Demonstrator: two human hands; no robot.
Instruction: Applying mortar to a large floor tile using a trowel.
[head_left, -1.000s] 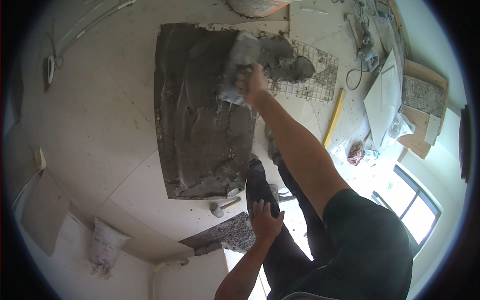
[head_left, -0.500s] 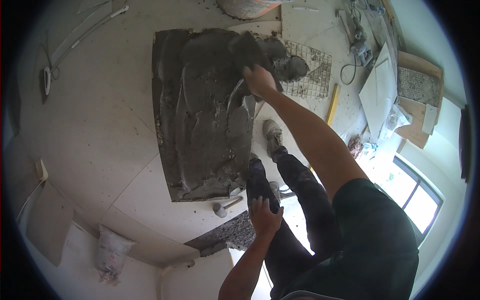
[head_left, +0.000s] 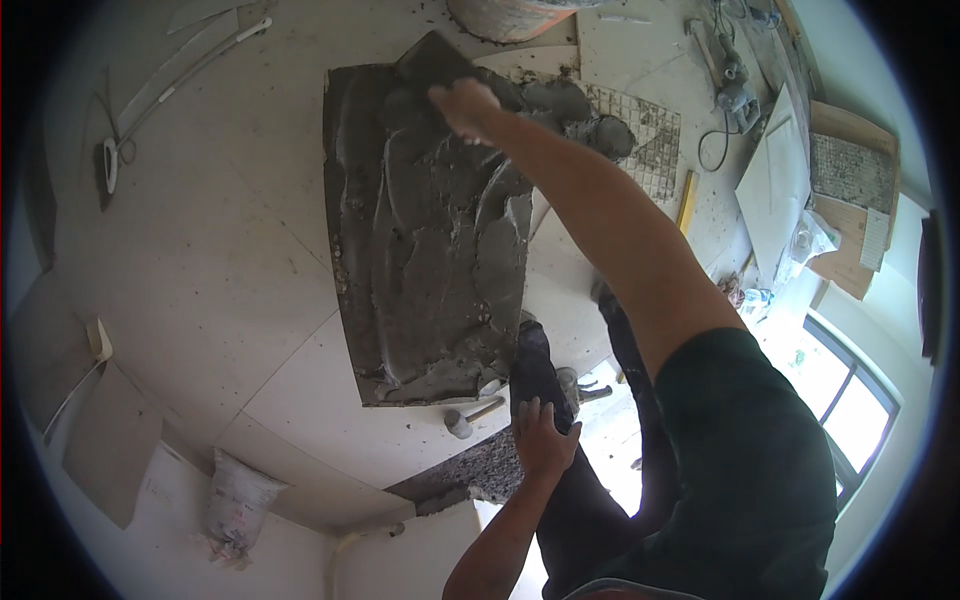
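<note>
A large rectangular slab lies on the floor in front of me, its upper face coated in wet grey mortar [head_left: 430, 270] with ridges and sweeps in it. My right hand [head_left: 468, 108] is closed on a flat, dark trowel [head_left: 435, 62], whose handle the fingers hide. The trowel's blade is at the slab's far edge, tilted, with one corner reaching past that edge. Thick lumps of mortar [head_left: 610, 136] sit at the far right corner. My left hand [head_left: 543, 440] rests on my left leg near the knee, fingers spread over the dark trousers.
A mallet [head_left: 460, 425] lies by the slab's near edge. Beyond the far edge stands a bucket [head_left: 510, 18]. To the right are a grid-patterned tile [head_left: 655, 135], a yellow bar [head_left: 688, 200], a corded power tool [head_left: 735, 95] and cardboard [head_left: 840, 265]. A filled bag [head_left: 238, 500] leans by the left wall.
My right hand and the trowel have swept left along the slab's far end, from its right part toward the middle. My left hand stays on the leg. The whole view has shifted slightly.
</note>
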